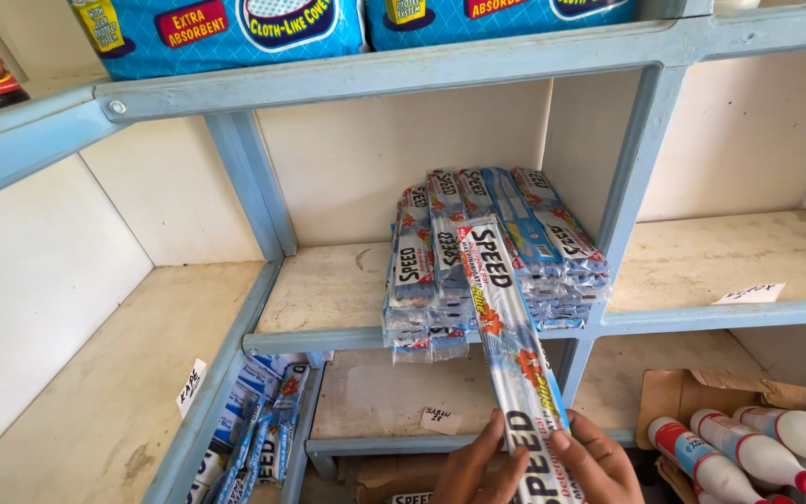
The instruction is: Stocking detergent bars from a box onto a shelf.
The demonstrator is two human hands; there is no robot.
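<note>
Blue-and-white wrapped bar [515, 364] with red flowers; pale blue shelf frame [422, 70].

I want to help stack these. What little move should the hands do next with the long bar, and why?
Probably slide the long wrapped bar a little further forward, until it rests fully on the pile of matching bars. Its far end already lies on that pile, but its near end overhangs the blue shelf edge, and both the left hand and right hand grip it there.

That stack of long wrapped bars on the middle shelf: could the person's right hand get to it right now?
Probably yes. The stack sits at the open shelf front with nothing before it, but the right hand is busy gripping a long bar together with the left hand.
</note>
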